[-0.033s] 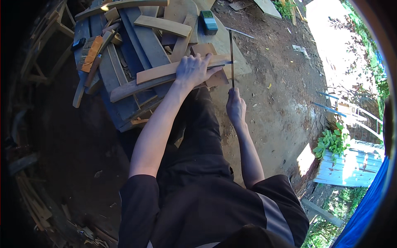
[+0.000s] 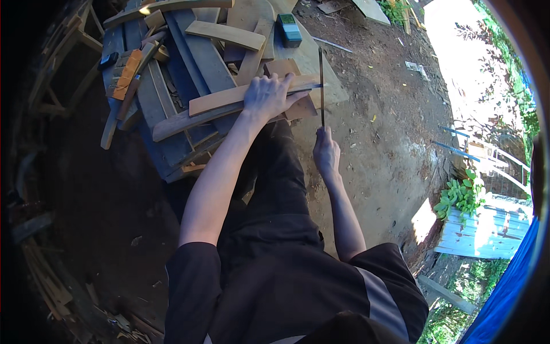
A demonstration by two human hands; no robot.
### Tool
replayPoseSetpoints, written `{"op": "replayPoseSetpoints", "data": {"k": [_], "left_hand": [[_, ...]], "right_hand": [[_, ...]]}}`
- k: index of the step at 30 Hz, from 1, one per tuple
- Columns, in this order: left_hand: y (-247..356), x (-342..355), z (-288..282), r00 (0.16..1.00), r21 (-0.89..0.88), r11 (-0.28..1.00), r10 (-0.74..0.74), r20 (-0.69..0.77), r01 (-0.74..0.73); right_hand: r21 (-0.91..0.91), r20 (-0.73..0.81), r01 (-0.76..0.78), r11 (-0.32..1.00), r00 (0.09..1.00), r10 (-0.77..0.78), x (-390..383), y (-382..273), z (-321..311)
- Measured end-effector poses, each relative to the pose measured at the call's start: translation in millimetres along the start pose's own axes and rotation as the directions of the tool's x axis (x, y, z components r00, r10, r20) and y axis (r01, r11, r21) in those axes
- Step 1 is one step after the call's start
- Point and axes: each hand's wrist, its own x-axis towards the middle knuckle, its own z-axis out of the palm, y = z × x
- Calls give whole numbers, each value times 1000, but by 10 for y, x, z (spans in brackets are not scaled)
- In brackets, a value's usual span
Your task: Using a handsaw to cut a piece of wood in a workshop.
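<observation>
A pale, slightly curved wooden piece [image 2: 215, 102] lies across the stacked boards, its right end reaching past them. My left hand [image 2: 266, 96] grips it from above, fingers over the top and thumb spread along the near side. Beneath it sits a darker, weathered piece of wood [image 2: 172, 127]. My right hand [image 2: 326, 152] is closed around the near end of a handsaw, its grip mostly hidden. The narrow saw blade [image 2: 322, 109] is seen edge-on, pointing away from me, and meets the right end of the pale piece.
Boards and curved offcuts [image 2: 226, 35] are piled on the dark work surface [image 2: 200, 54]. A blue-grey box-shaped device [image 2: 289, 31] stands at the far right. Farther left lies an orange item [image 2: 127, 74] among sticks. Bare earth [image 2: 384, 132] stretches to the right, with a leafy plant [image 2: 461, 192].
My right hand and the saw have drawn back slightly toward me. The left hand and the wooden piece have stayed in place.
</observation>
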Motion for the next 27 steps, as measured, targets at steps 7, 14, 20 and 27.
{"op": "replayPoseSetpoints", "data": {"k": [7,14,20,27], "left_hand": [[-48,16,3,999,-36,999,18,-29,-20],[-8,45,-4,1000,-36,999,19,-2,-19],[-56,18,9,999,-36,999,25,-32,-26],[-15,60,17,1000,-7,1000,-3,-7,3]], "right_hand": [[26,84,-4,1000,996,1,-477,252,23],[60,-10,-30,998,999,31,-444,263,95],[8,22,13,1000,1000,-13,231,-36,-137],[7,-31,72,997,997,-71,432,-116,-53]]}}
